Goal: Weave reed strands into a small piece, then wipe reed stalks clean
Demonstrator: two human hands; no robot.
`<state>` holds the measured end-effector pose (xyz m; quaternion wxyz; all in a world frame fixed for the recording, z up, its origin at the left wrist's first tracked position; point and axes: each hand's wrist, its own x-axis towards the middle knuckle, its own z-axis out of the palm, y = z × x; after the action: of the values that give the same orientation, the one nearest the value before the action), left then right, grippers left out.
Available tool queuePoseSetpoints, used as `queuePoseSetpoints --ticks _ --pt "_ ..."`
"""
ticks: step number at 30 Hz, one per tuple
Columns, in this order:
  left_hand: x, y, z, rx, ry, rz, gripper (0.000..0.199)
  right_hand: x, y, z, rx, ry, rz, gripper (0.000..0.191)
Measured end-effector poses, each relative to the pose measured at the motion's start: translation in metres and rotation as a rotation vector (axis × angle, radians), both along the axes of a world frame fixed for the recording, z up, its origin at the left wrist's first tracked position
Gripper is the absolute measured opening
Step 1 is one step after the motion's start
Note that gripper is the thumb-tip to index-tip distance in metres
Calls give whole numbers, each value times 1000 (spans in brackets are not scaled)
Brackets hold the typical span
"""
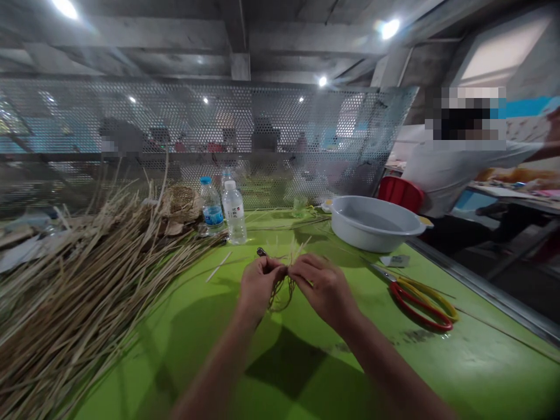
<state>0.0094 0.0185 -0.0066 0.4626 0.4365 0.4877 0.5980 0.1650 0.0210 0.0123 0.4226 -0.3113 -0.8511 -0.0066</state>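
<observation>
Closest to my camera are two forearms, the left forearm (214, 364) and the right forearm (389, 364), slanting inward over the green table (175, 344). Where they converge, mid-table, is a small bunch of looped strands (276, 291), tips poking up beyond the fingers. The left hand (258, 283) pinches it between thumb and fingertips, I'd say to steady it. The right hand (326, 286), back upward, fingers curled, grips right beside, probably for finer control. I see loose strips (100, 274) heaped left and scissors (422, 303) lying right, seemingly for easy reach.
</observation>
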Motion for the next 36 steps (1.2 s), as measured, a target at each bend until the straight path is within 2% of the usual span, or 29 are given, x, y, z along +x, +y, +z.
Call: queuePoseSetpoints --ticks 6,12,16,25,28,31,33,36 --pt "-3 4 -2 23 57 -14 20 0 1 2 57 -102 -32 18" --pt "-6 9 -7 57 41 -19 15 -2 0 -3 12 -86 -80 14" --pt "-8 9 -9 69 78 23 14 -4 0 -8 -40 -20 -69 13" --pt "-6 6 -5 63 66 53 15 -10 2 -15 -334 356 8 12" --pt "-5 6 -3 81 24 36 18 -11 5 -14 -561 551 85 7" --pt "-3 6 -2 108 -36 -1 20 -11 7 -13 -850 788 201 14" --pt "-1 5 0 119 -65 -9 21 -12 8 -12 -939 893 248 16" --pt "1 2 2 120 -63 -12 21 -13 8 -11 -969 983 269 18"
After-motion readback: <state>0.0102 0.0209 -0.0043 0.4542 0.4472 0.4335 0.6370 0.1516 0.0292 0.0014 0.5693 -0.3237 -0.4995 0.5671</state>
